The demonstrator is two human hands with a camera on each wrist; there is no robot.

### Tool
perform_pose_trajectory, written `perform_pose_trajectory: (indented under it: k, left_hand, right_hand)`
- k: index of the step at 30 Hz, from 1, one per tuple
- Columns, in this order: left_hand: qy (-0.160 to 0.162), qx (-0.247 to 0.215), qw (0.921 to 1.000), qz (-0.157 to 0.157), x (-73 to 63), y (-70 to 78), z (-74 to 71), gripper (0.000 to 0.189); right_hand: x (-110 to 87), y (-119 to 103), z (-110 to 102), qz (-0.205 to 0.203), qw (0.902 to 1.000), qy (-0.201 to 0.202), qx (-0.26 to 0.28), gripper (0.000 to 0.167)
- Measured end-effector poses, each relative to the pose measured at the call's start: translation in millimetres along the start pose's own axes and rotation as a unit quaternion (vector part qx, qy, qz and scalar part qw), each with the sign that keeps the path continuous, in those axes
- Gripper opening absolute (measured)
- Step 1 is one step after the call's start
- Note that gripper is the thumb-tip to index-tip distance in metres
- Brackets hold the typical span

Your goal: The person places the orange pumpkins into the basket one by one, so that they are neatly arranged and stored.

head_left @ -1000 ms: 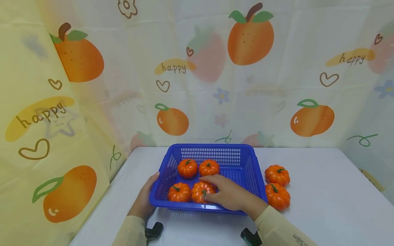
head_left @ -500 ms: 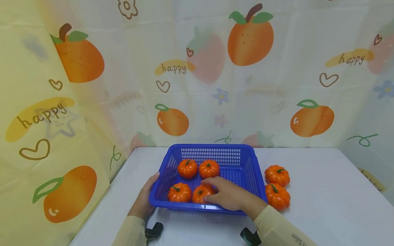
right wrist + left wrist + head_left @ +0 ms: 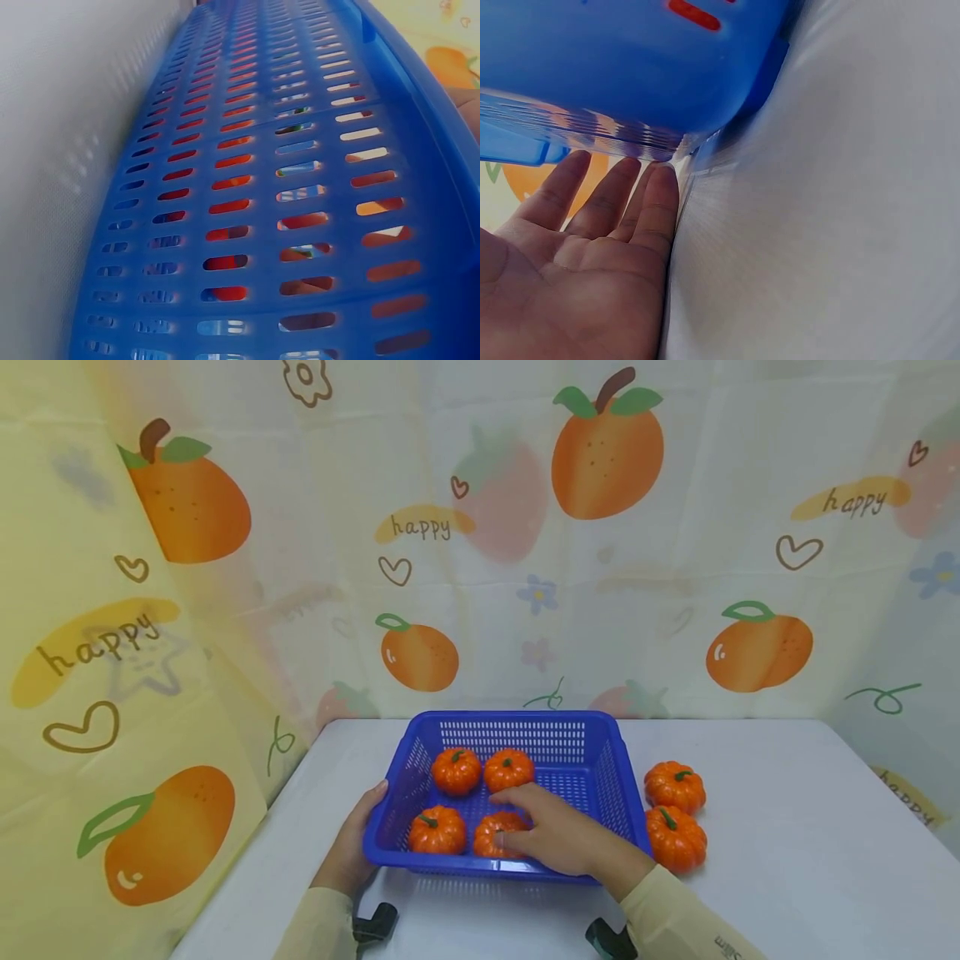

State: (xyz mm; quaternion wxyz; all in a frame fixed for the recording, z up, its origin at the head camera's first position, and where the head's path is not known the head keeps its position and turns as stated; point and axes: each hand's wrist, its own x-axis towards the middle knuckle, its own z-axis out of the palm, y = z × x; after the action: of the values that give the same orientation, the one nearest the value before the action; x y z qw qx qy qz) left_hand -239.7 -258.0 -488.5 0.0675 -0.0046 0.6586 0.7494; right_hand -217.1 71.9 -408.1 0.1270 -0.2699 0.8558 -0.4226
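A blue plastic basket (image 3: 613, 777) stands on the white table with several small orange pumpkins in it. My right hand (image 3: 566, 835) reaches over the near rim and holds the front right pumpkin (image 3: 487, 835) between thumb and fingers; part of it is hidden. Beside it sits the front left pumpkin (image 3: 437, 832). Two more, the back left pumpkin (image 3: 456, 772) and the back right pumpkin (image 3: 510, 770), lie behind. On the basket's left side rests my left hand (image 3: 348, 843); in the left wrist view its fingertips (image 3: 660, 176) touch the outer wall, fingers nearly straight.
Right of the basket on the white table (image 3: 787, 827) lie two loose pumpkins, a far one (image 3: 675, 787) and a near one (image 3: 677, 840). A fruit-printed curtain (image 3: 480, 635) hangs behind the table and along its left side.
The front right pumpkin has turned and shifted slightly right under my right hand, and its stem has gone out of clear sight. My left hand and the basket have stayed put.
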Motion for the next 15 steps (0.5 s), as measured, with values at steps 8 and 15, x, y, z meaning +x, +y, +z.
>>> perform_pose_trajectory:
  k: [8,15]
  left_hand:
    - [0.007,0.015,0.9998,-0.005,1.1,-1.7,-1.3,0.086]
    - [0.015,0.016,0.9997,-0.008,1.2,-0.1,-0.8,0.087]
  right_hand:
    - [-1.7,0.8,-2.9,-0.052,0.9976,0.039,0.026,0.048]
    - [-7.2,-0.9,-3.5,-0.087,0.9918,0.085,0.039,0.046]
